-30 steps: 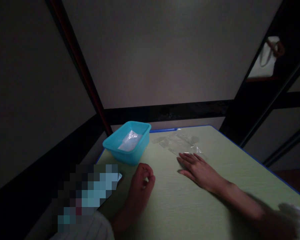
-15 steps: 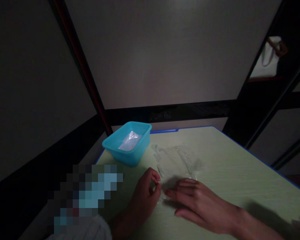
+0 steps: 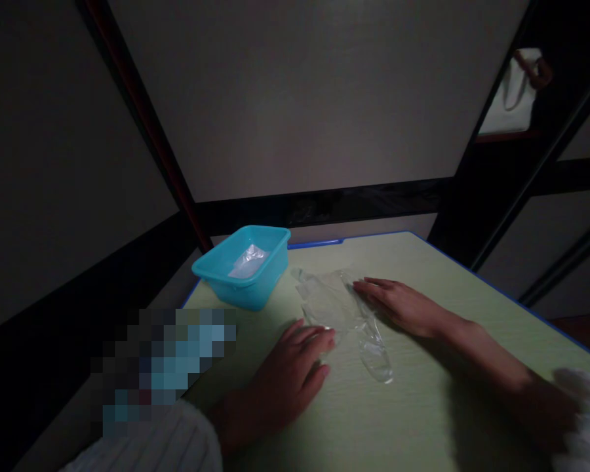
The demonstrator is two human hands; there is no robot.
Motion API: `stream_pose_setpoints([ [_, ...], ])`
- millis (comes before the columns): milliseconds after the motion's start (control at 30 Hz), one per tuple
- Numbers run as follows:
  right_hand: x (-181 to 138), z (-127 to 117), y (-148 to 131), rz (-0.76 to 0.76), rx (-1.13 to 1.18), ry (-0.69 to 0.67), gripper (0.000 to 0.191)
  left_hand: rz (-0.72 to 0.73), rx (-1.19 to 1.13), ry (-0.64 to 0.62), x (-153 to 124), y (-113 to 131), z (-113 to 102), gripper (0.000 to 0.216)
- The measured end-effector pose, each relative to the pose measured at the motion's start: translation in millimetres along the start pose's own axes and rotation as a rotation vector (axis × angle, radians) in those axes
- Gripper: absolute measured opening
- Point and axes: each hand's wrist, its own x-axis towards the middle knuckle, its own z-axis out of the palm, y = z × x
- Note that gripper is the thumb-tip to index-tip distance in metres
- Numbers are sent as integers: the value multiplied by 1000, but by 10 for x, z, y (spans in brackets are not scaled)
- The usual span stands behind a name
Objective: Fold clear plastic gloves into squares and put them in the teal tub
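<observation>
A clear plastic disposable glove (image 3: 332,305) lies spread on the table, with one finger-like part pointing toward me. My left hand (image 3: 292,367) is open at its near left edge, fingertips touching or just over the film. On the glove's right side rests my right hand (image 3: 400,305), open, its fingers stretched out and pressed flat. Neither hand grips anything.
A turquoise plastic basket (image 3: 268,288) stands at the table's back left, with crinkled clear plastic (image 3: 250,260) inside. The pale green table (image 3: 452,288) has a blue edge. Dark-trimmed panels rise behind it. A white bag (image 3: 511,98) sits on a shelf at right.
My right hand has moved away from me to the glove's right side. My left hand has uncurled from a pinch. The glove's near finger-like part now lies in view. The camera has shifted slightly.
</observation>
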Motion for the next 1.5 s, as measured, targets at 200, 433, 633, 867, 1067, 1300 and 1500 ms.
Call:
stream_pose_setpoints([
  [200,-5,-47,-47,-50,-17,-6,39,-32,116,68,28,-88,-15,35],
  [433,-15,-107,-139,-138,9,-6,35,-124,259,164,53,-209,-76,29],
  [633,-25,-181,-319,-229,110,-53,33,-214,399,171,56,-305,-112,30],
  [867,-54,-248,-565,-386,363,-132,28,-232,440,200,35,-390,-67,34],
  [1067,-93,-262,-691,-488,475,-208,24,-249,392,179,27,-420,-39,35],
  [1300,-128,-286,-747,-491,680,-276,28,-256,294,288,42,-367,-54,30],
  [1500,-79,-203,-682,-319,688,-29,33,-32,151,328,50,-158,-76,23],
])
